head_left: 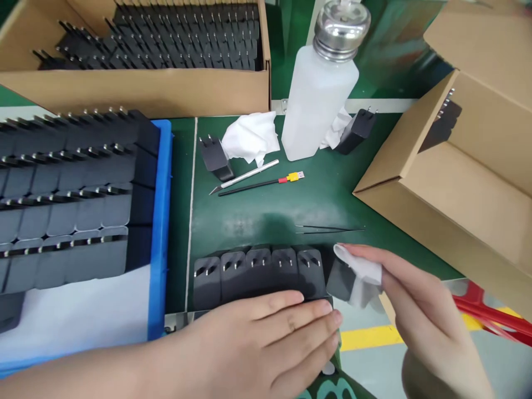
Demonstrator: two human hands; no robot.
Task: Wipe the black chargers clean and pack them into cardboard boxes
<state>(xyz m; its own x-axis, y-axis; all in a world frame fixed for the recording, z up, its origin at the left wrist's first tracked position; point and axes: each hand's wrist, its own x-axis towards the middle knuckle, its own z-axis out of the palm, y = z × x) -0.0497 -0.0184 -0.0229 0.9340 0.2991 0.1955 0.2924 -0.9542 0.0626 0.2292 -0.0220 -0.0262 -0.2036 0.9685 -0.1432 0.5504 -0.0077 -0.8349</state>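
Observation:
Several black plug adapters stand side by side in a row at the table's near edge, metal prongs up. My left hand lies against the near side of this row, fingers stretched out and pointing right. At the row's right end, one more black adapter is slightly apart and tilted. My right hand pinches a white cloth between thumb and fingers, and the cloth touches that adapter. Thin black tweezers lie just beyond the row.
A blue tray of adapters stands left; cardboard boxes stand at the back left and right. A white bottle, crumpled wipes, two loose adapters, a pen-like knife and a short USB-ended stick sit between.

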